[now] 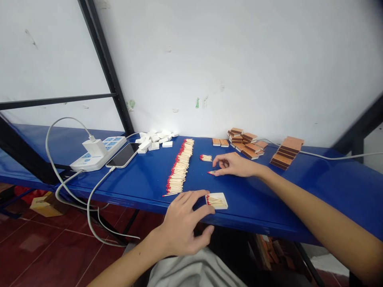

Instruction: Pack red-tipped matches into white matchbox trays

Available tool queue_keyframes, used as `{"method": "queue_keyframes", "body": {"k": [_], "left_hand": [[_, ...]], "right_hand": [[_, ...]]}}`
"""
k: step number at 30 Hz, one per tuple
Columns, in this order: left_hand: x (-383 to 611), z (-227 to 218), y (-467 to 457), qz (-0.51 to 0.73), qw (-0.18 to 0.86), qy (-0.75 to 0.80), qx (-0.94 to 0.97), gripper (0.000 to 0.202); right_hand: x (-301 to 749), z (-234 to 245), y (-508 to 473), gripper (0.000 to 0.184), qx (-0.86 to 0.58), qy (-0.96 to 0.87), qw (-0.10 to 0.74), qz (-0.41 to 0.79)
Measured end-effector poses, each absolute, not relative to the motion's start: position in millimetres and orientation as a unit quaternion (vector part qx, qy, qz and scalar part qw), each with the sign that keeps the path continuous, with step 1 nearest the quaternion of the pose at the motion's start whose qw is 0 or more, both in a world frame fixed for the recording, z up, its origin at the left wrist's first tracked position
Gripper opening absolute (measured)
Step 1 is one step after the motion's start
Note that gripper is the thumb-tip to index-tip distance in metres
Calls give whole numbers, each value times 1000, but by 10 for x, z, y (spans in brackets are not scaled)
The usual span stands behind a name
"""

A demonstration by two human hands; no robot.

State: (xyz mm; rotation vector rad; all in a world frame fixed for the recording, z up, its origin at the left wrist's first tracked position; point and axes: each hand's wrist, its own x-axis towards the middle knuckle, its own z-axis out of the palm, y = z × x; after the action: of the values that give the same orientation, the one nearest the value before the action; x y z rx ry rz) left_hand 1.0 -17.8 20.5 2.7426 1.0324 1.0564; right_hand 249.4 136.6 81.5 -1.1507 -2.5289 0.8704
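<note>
My left hand point(187, 223) is at the shelf's front edge with its fingers spread. Its fingertips touch or nearly touch the left side of a small white matchbox tray point(222, 204), which lies flat with several red-tipped matches point(214, 200) in it. Farther back, my right hand point(231, 165) is low over the surface, with thumb and index finger bent around a few matches point(212, 172); their red heads point left. Just beyond is a small bundle of matches point(206, 158). A long row of matches point(181, 167) runs between front and back, left of both.
White empty trays point(155, 139) are heaped at the back left, near a phone point(123, 155) and a power strip point(98, 153) with cables. Brown matchbox sleeves point(247, 143) are piled at the back right, beside a leaning stack point(287, 152). A white wall point(239, 79) rises behind.
</note>
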Motion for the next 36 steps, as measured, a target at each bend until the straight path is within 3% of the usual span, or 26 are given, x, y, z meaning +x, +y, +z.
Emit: {"method": "queue_keyframes", "body": {"k": [18, 23, 29, 36], "left_hand": [[13, 170, -149, 340, -23, 325, 882, 28], [34, 140, -139, 335, -48, 336, 879, 29], [52, 110, -111, 301, -91, 357, 879, 37], [57, 109, -106, 290, -119, 358, 880, 39]], "right_hand": [[2400, 859, 1294, 45, -384, -872, 82, 291], [2328, 955, 1134, 38, -404, -882, 17, 241], [2324, 1001, 1029, 28, -395, -903, 10, 171], [2297, 1110, 909, 22, -318, -883, 59, 342]]}}
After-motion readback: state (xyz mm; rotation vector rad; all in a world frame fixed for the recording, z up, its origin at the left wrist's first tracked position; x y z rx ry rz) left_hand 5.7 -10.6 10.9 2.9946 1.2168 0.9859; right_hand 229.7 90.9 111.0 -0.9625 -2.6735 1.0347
